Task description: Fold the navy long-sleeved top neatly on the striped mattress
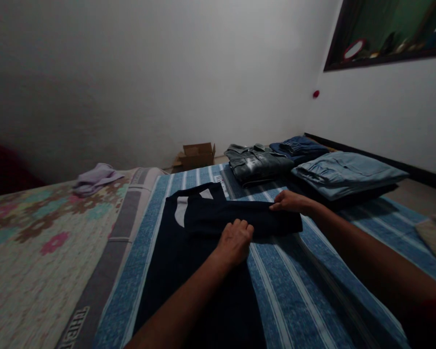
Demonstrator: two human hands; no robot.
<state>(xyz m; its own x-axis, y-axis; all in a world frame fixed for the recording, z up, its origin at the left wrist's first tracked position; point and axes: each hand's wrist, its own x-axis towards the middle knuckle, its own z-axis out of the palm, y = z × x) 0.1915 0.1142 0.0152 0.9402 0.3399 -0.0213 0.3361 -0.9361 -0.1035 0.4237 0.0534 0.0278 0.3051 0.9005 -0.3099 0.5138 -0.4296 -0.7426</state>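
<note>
A dark navy long-sleeved top point(179, 249) with white patches near its neck lies flat on the bed. One sleeve point(207, 218) is laid sideways, its cuff pointing right. My left hand point(237, 238) is closed, its curled fingers at the sleeve's lower edge; the fingertips are hidden under the knuckles. Nearer the cuff, my right hand point(288, 201) pinches the sleeve's upper edge between thumb and fingers.
Behind my right hand lie folded light-blue jeans point(349, 169), a folded dark denim jacket point(257, 162) and darker blue jeans point(301, 147). A blue striped sheet point(279, 286) covers this side. Left are a lilac cloth point(98, 178) and flowered bedding point(58, 261). A cardboard box point(198, 156) stands behind.
</note>
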